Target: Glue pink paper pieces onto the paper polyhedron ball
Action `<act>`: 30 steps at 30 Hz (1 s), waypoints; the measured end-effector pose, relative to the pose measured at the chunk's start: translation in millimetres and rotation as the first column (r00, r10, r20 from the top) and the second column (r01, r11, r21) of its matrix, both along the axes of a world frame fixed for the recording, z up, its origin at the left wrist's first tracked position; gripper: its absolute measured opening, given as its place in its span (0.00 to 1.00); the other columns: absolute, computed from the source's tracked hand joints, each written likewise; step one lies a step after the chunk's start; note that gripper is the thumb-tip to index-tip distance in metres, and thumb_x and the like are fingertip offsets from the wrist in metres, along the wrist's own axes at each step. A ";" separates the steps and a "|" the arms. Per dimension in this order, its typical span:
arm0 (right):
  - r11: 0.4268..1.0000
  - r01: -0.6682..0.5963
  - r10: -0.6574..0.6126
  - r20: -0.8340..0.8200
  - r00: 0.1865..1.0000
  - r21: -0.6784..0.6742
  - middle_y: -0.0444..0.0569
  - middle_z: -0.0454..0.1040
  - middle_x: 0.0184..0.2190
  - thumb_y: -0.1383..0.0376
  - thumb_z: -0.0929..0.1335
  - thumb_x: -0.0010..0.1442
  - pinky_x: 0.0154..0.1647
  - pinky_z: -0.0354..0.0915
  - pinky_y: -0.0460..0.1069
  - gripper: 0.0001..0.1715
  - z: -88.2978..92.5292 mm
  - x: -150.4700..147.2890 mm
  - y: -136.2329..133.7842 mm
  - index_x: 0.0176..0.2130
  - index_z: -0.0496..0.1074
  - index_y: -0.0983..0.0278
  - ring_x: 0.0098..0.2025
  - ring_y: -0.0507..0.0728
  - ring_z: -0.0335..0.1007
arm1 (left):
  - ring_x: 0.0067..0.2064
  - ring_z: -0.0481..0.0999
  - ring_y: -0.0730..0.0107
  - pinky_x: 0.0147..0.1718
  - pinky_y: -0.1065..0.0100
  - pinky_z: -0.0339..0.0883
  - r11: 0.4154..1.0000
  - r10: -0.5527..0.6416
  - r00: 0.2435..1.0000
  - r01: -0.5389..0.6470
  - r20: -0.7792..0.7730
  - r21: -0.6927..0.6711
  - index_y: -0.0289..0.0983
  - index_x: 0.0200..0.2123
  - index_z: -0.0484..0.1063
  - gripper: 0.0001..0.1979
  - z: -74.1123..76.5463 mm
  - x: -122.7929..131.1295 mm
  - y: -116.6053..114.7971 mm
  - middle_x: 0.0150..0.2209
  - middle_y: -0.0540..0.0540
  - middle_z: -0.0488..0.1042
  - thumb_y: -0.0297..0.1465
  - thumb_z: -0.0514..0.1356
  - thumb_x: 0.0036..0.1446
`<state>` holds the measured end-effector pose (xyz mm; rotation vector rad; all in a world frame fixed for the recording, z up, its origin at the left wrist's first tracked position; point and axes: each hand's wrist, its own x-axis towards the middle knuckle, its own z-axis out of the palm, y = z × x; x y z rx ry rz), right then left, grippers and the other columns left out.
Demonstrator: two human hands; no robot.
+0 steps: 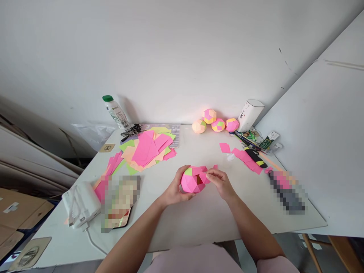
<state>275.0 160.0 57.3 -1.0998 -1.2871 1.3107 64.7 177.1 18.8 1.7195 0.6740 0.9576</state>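
Note:
A pink folded-paper ball point(189, 184) with one green facet is held over the table in my left hand point(175, 191), whose thumb and fingers curve around its left side. On the ball's right side there is a dark opening. My right hand point(221, 182) pinches a small pink paper piece point(204, 177) beside that opening; the piece appears to touch the ball, though I cannot tell whether it is attached. Behind the right fingers a bit of pink paper point(215, 167) sticks up.
Several finished paper balls point(209, 116) rest against the wall, near a white box point(251, 115). Coloured paper sheets point(148, 148), keys point(133, 131) and a bottle point(116, 113) are at the left. Nearer are a power bank point(82, 204) and phone point(122, 204). Pink strips point(247, 161) and a utility knife point(256, 157) lie right.

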 end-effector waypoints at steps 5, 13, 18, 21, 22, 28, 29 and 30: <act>0.994 0.003 -0.005 -0.014 1.000 -0.109 0.41 0.60 0.19 0.60 0.69 0.53 0.29 0.55 0.48 0.14 0.3 1.5 2.7 0.20 0.68 0.62 0.26 0.51 0.55 | 0.59 0.57 0.48 0.53 0.50 0.62 1.000 0.002 1.000 -0.002 -0.011 0.006 0.44 0.62 0.46 0.44 -0.2 -0.3 -0.1 0.60 0.38 0.51 0.35 0.67 0.45; 0.997 -0.023 0.025 0.024 0.999 -0.074 0.41 0.58 0.19 0.59 0.69 0.52 0.29 0.55 0.48 0.15 3.3 1.2 1.8 0.19 0.67 0.62 0.25 0.51 0.53 | 0.58 0.59 0.50 0.51 0.50 0.64 0.999 -0.021 1.000 0.021 -0.004 -0.027 0.45 0.62 0.45 0.45 -0.7 0.1 -0.6 0.61 0.39 0.49 0.35 0.67 0.46; 0.997 -0.032 0.035 0.030 0.999 -0.065 0.41 0.58 0.19 0.59 0.69 0.52 0.29 0.55 0.48 0.15 5.2 0.5 1.5 0.19 0.67 0.62 0.26 0.52 0.53 | 0.58 0.58 0.49 0.53 0.51 0.62 0.999 -0.025 1.000 0.025 0.004 -0.025 0.45 0.62 0.46 0.45 -1.0 0.1 -1.0 0.60 0.40 0.50 0.33 0.67 0.45; 0.997 -0.034 0.036 0.030 0.999 -0.070 0.41 0.58 0.19 0.59 0.69 0.52 0.29 0.54 0.48 0.15 7.0 -0.3 1.2 0.19 0.66 0.62 0.26 0.51 0.52 | 0.59 0.58 0.49 0.54 0.50 0.62 0.999 -0.030 1.000 0.030 0.004 -0.023 0.44 0.62 0.46 0.45 -0.6 0.4 -1.0 0.60 0.39 0.50 0.34 0.67 0.45; 0.997 -0.036 0.038 0.030 0.999 -0.069 0.41 0.57 0.19 0.59 0.69 0.52 0.29 0.53 0.48 0.16 7.6 -0.6 1.1 0.19 0.66 0.62 0.25 0.51 0.52 | 0.59 0.58 0.49 0.54 0.50 0.61 0.999 -0.030 1.000 0.030 0.005 -0.019 0.44 0.62 0.46 0.45 -0.4 0.5 -1.1 0.60 0.39 0.50 0.34 0.67 0.45; 0.997 -0.054 0.056 0.036 0.998 -0.048 0.41 0.58 0.19 0.60 0.69 0.53 0.28 0.53 0.48 0.15 9.8 -1.4 0.4 0.19 0.66 0.62 0.25 0.51 0.52 | 0.59 0.58 0.49 0.53 0.52 0.63 0.998 -0.042 0.999 0.043 0.017 -0.043 0.44 0.62 0.46 0.45 -0.2 0.7 -1.4 0.60 0.39 0.49 0.33 0.67 0.45; 0.998 -0.053 0.055 0.044 0.998 -0.043 0.41 0.58 0.19 0.60 0.68 0.53 0.28 0.54 0.48 0.15 9.9 -1.4 0.3 0.19 0.66 0.62 0.25 0.51 0.52 | 0.59 0.58 0.49 0.52 0.52 0.64 0.997 -0.049 0.999 0.050 0.019 -0.056 0.44 0.62 0.45 0.45 -0.4 0.6 -1.5 0.60 0.39 0.50 0.33 0.67 0.45; 0.998 -0.049 0.051 0.053 0.997 -0.034 0.41 0.58 0.19 0.60 0.68 0.53 0.28 0.54 0.48 0.15 10.0 -1.3 0.2 0.19 0.66 0.62 0.25 0.51 0.53 | 0.58 0.59 0.49 0.51 0.53 0.65 0.996 -0.057 0.998 0.058 0.022 -0.071 0.45 0.62 0.45 0.45 -0.7 0.4 -1.6 0.60 0.39 0.50 0.33 0.67 0.46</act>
